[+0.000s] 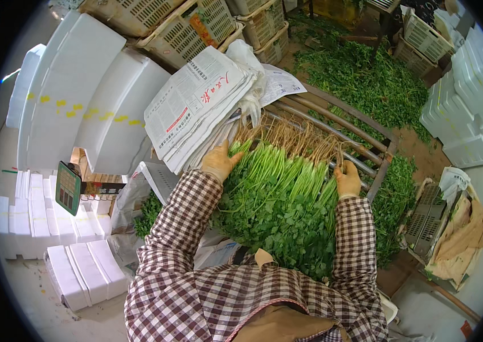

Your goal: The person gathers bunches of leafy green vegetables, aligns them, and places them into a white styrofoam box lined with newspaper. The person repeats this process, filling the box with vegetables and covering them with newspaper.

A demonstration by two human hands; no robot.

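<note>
A wide row of leafy green herbs (284, 205), apparently coriander, lies before me with its roots on. The brown roots (297, 132) point away from me and the leaves towards my body. Beneath the row is a metal rack (361, 154) of parallel tubes. My left hand (220, 162), seemingly in a thin glove, touches the row's left end, thumb spread towards the stems. At the right end, my right hand (347, 179) rests against the outermost stems with bent fingers; its grip is partly hidden. A stack of newspapers (194, 107) lies just beyond my left hand.
White foam boxes (66, 94) stand at left, near a green scale display (67, 188). Plastic crates (190, 30) are stacked at the back. Loose greens (365, 81) cover the floor beyond the rack. More foam boxes (472, 98) and a crate (427, 213) stand at right.
</note>
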